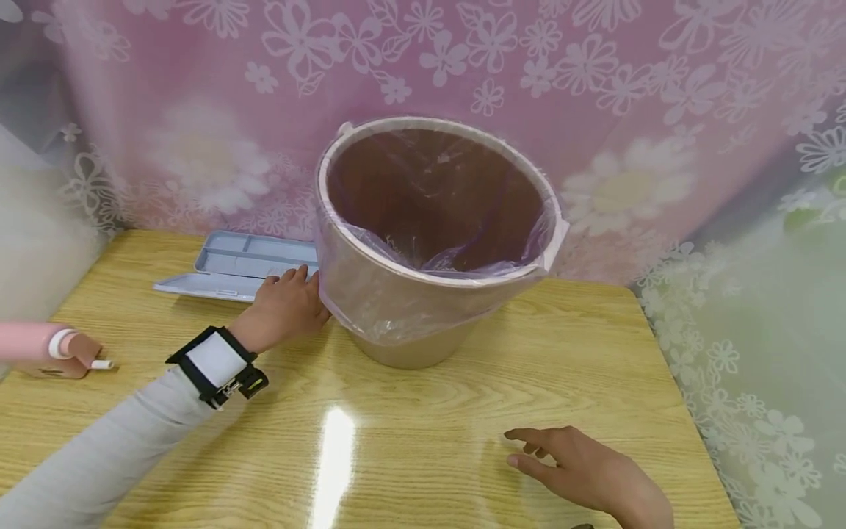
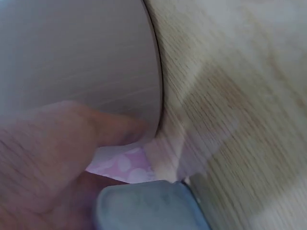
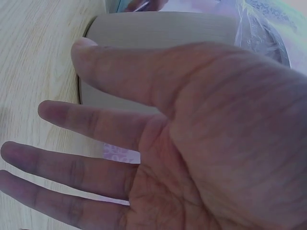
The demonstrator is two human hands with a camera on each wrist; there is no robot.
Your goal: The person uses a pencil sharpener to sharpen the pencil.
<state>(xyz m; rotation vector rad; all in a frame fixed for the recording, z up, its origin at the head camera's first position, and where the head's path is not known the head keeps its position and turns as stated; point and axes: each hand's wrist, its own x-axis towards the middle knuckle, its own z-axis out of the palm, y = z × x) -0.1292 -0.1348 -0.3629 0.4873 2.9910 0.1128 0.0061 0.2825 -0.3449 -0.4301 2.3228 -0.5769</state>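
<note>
A beige-brown trash bin (image 1: 416,353) stands on the table, its white rim covered by a thin, clear purple bag (image 1: 390,308) folded down outside. My left hand (image 1: 288,305) is at the bin's left side, and in the left wrist view its thumb (image 2: 115,128) lies against the bin wall (image 2: 96,57). Behind that hand is an opened pale blue pencil case (image 1: 258,253), whose right end the bin hides. My right hand (image 1: 588,470) is over the table's front right, holding nothing. Its fingers (image 3: 72,170) are spread and nearly straight in the right wrist view.
A pink bottle (image 1: 40,349) with a white collar and short spout lies near the left table edge. A pink flowered curtain (image 1: 410,73) hangs right behind the bin. The wood-grain table (image 1: 581,353) ends at the right beside a pale, patterned cloth (image 1: 760,367).
</note>
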